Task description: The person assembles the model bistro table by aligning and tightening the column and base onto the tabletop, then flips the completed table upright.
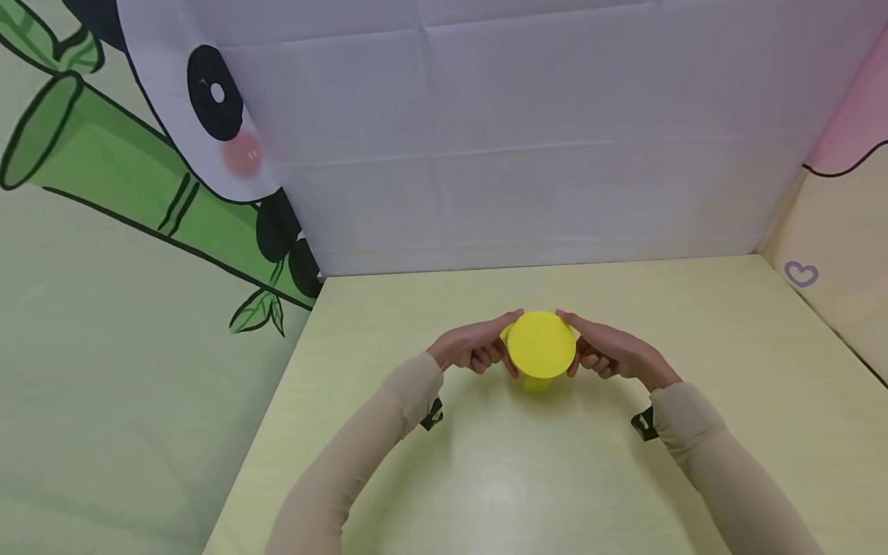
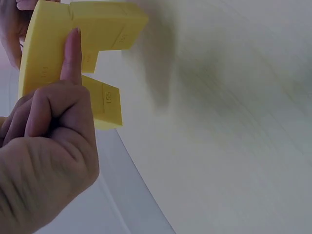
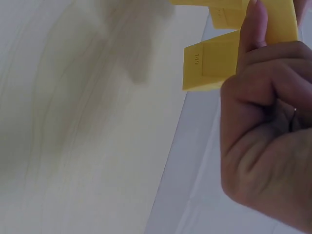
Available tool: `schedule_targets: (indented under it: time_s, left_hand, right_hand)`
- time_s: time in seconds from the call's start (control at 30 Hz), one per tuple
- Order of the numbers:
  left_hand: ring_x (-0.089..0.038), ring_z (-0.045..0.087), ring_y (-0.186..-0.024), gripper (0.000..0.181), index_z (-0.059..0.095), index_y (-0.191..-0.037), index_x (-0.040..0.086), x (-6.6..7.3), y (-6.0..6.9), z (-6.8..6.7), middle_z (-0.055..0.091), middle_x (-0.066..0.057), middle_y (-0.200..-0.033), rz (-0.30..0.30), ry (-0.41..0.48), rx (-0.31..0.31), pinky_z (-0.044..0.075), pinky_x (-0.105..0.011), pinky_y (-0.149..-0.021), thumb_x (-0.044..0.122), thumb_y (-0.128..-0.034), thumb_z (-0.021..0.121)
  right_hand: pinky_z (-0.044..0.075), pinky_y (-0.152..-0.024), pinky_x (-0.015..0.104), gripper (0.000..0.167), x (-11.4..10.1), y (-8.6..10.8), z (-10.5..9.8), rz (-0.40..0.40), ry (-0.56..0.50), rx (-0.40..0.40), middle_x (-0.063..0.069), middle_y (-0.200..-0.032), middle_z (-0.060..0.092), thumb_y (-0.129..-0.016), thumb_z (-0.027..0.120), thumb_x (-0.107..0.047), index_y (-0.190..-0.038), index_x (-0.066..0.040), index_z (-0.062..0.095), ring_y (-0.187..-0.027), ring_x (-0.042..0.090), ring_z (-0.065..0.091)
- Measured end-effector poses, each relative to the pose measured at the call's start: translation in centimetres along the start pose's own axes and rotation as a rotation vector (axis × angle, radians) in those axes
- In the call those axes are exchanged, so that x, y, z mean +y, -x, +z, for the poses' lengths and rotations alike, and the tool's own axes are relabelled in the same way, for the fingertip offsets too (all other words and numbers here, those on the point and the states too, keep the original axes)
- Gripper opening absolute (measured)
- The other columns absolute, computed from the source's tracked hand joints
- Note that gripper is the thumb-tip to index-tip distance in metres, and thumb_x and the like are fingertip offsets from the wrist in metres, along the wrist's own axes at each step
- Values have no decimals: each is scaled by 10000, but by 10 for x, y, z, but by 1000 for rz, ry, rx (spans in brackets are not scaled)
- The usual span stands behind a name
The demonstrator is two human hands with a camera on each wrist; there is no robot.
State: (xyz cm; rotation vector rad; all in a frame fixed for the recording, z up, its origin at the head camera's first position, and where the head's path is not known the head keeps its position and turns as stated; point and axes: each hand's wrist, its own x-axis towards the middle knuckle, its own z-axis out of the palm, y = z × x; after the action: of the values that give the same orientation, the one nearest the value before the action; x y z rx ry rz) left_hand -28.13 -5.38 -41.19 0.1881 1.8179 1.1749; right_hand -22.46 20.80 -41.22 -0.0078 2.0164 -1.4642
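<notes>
A small yellow stool-like piece (image 1: 542, 344) with a round flat top and several blocky legs is between the two hands, above the middle of the table. My left hand (image 1: 479, 345) grips its left rim between thumb and index finger, the other fingers curled in. From the opposite side my right hand (image 1: 617, 351) pinches the rim the same way. In the left wrist view, the left index finger (image 2: 73, 56) lies along the underside beside a leg (image 2: 105, 102) with raised digits. The right wrist view shows another marked leg (image 3: 209, 62). Whether the legs touch the table cannot be told.
The pale wood-grain table (image 1: 527, 478) stretches around the hands and meets a white cloth backdrop (image 1: 527, 154) behind. A green panel with drawn bamboo (image 1: 173, 185) stands at the left. A beige and pink panel (image 1: 842, 231) borders the right side.
</notes>
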Motion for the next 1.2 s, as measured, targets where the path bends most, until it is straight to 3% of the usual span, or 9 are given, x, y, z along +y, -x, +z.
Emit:
schedule_targets:
  time_s: [0.37,0.67,0.87,1.07,1.2]
  left_hand:
    - [-53,185,-434,983,768,-903,-96,-1,-14,-1,315,58,-500,-105,21,-24,197,-206,-436,740,-1025,266]
    - [-52,201,-450,1023,694,-1145,-185,-13,-20,-6,279,61,-530,-155,70,0,202,-207,-447,732,-1031,254]
    - [-45,190,-449,1025,644,-1206,-214,-17,-21,-7,274,59,-551,-148,89,-13,191,-201,-448,715,-1042,244]
    - [-44,194,-453,1056,648,-1200,-213,-21,-21,-8,277,64,-542,-144,100,15,191,-200,-450,751,-1019,258]
    - [-52,202,-464,1075,680,-1171,-191,-22,-15,-8,288,65,-530,-114,54,42,195,-209,-460,774,-1005,236]
  right_hand:
    - [248,-474,204,771,8,-11,-2,69,-20,-25,-47,-556,455,-1077,306,-616,-750,-29,682,-464,53,270]
    - [238,-470,198,728,8,-23,-1,102,-28,-33,-59,-546,399,-1090,335,-571,-725,-36,669,-457,47,269]
    - [238,-465,199,706,10,-26,0,97,-36,-41,-61,-545,394,-1103,332,-528,-724,-34,663,-449,40,265]
    - [244,-467,197,705,9,-28,1,98,-47,-41,-60,-544,405,-1097,342,-538,-718,-37,661,-447,38,274]
    - [239,-477,205,721,11,-26,-1,79,-59,-23,-55,-548,400,-1096,337,-555,-724,-30,663,-451,44,280]
